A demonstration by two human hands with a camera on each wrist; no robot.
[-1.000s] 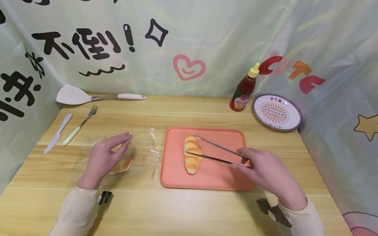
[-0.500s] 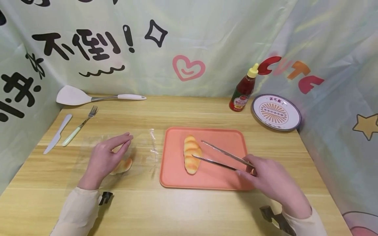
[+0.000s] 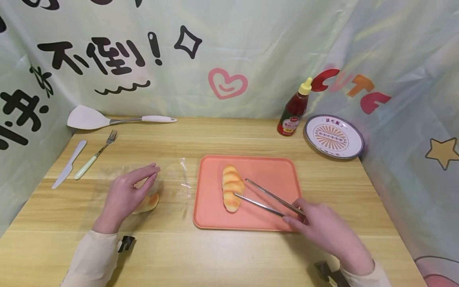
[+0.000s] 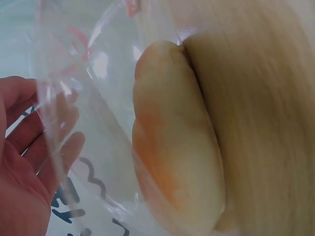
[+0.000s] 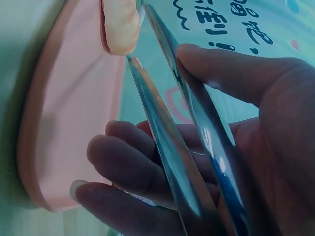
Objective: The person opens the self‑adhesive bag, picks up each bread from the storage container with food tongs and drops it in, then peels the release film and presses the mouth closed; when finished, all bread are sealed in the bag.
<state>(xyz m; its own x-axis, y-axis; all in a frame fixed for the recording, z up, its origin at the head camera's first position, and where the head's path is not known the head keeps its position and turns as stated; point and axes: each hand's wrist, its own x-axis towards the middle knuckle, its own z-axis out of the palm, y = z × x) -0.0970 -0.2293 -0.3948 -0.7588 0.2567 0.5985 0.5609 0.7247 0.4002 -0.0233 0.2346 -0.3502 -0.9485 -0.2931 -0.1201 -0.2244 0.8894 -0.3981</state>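
At the right of the head view, the fingers of the right hand (image 3: 324, 230) are curled around long silver metal tongs (image 3: 259, 205), whose two tips stand wide apart and grip nothing. The near tip overlaps the right edge of a golden, ridged, oblong bread roll (image 3: 232, 187), but whether it touches I cannot tell. This roll lies in the left half of a flat pink rectangular tray (image 3: 208, 213), at centre. At the left of the frame, the left hand (image 3: 123, 195) has its fingers relaxed, holding nothing that I can see, over a clear plastic bag (image 4: 110, 147) with a second, similar roll (image 4: 172, 142) in it, on the light wooden tabletop (image 3: 229, 259).

I judge that the step in hand is moving rolls with the tongs, either grasping or releasing this one. Grasping would call for closing both tips around it; releasing, for drawing them rightward without dragging it.
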